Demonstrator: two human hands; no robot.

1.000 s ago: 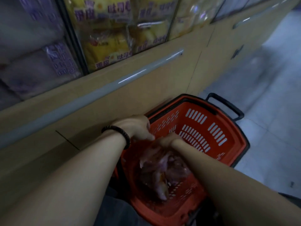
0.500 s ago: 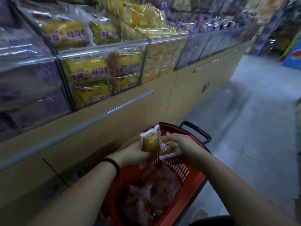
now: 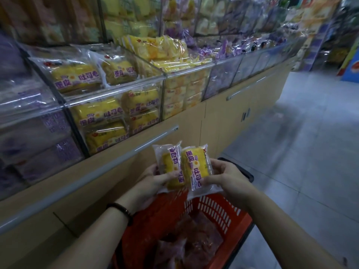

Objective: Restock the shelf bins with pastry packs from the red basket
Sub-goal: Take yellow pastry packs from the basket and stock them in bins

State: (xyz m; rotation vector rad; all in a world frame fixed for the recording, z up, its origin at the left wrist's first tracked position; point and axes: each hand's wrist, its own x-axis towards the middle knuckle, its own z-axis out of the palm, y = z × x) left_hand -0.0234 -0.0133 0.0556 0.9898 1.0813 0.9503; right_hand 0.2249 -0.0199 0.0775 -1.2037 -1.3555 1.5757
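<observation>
My left hand grips one yellow pastry pack and my right hand grips a second yellow pastry pack. Both packs stand upright side by side above the red basket. Several more packs lie in the basket's bottom. The clear shelf bin up and to the left holds matching yellow packs with purple lettering.
A purple-pack bin stands at the far left and a bin of small yellow packs to the right. A grey rail runs along the tan cabinet front. The grey tiled aisle floor stretches to the right.
Both hands have come up out of the basket, each with a yellow pack, and now hold them higher. The view has tilted up to show more of the shelf bins.
</observation>
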